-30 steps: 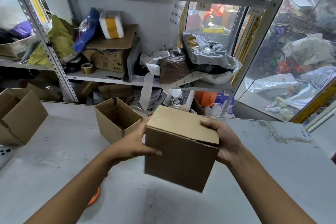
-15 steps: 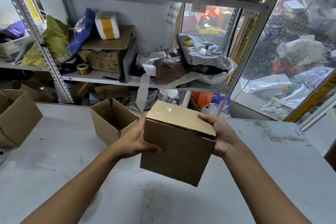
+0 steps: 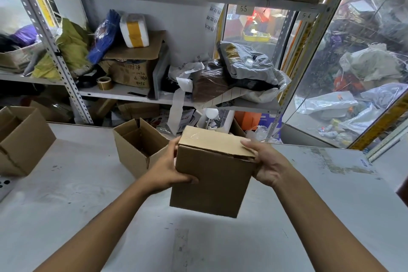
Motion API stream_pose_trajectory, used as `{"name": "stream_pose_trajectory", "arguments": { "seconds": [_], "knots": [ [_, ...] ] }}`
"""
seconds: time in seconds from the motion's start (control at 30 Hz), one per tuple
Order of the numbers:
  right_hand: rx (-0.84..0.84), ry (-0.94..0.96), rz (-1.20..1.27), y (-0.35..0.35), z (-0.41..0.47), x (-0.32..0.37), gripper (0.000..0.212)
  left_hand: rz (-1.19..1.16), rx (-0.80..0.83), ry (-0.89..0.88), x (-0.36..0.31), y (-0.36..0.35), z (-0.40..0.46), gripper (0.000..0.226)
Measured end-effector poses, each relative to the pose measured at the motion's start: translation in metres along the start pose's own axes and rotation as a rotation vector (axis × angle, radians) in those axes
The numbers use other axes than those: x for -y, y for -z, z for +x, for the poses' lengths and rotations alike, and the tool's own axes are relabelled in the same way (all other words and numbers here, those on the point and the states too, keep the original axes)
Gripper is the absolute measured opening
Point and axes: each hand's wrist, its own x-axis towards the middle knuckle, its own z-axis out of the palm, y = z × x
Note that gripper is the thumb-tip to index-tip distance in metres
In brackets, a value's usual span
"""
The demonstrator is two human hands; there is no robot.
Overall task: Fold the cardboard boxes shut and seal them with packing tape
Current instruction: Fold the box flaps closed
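The small closed box (image 3: 212, 181) was held in the air above the middle of the tabletop (image 3: 77, 194), clear of its surface, its shadow lying below it. Over the last second it had tipped a little and drifted left and toward the far edge; its top flap lay folded down, with a glossy patch near the far left corner that may have been tape. The near right edge of the flap gaped slightly, so the seal looked unfinished. The left hand (image 3: 167, 168) gripped the left side, thumb curled across the front face. The right hand (image 3: 268, 162) gripped the right side, fingers laid over the flap's corner, as before. An open box (image 3: 138, 146) stood just left of it, unfolded, toward the far edge. A larger open box (image 3: 22, 139) sat at the left edge. A tape roll (image 3: 103, 83) lay on the shelf (image 3: 123, 93) behind.
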Motion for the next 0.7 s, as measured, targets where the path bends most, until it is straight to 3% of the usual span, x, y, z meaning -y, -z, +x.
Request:
{"name": "stream_pose_trajectory", "arguments": {
  "seconds": [0.1,0.17,0.3,0.37,0.43,0.57,0.7],
  "knots": [
    [-0.02,0.089,-0.162,0.007,0.022,-0.022,0.03,-0.027,-0.075,0.034,0.014,-0.012,-0.009,0.118],
    [-0.048,0.077,-0.233,0.009,0.035,-0.042,0.03,0.08,-0.15,0.002,0.021,-0.021,-0.015,0.119],
    [-0.089,0.05,-0.302,0.007,0.052,-0.077,0.031,0.671,-0.073,-0.064,0.039,-0.039,-0.024,0.091],
    [-0.162,0.129,-0.415,0.006,0.056,-0.085,0.038,0.811,-0.068,-0.068,0.047,-0.045,-0.025,0.086],
    [-0.263,0.257,-0.528,0.006,0.055,-0.085,0.049,0.892,-0.113,-0.112,0.052,-0.05,-0.025,0.09],
    [-0.249,0.427,-0.755,0.002,0.05,-0.087,0.071,0.987,-0.172,-0.147,0.051,-0.066,-0.022,0.095],
    [-0.328,0.466,-0.885,0.009,0.052,-0.092,0.071,0.885,-0.221,-0.21,0.047,-0.067,-0.043,0.073]
  ]
}}
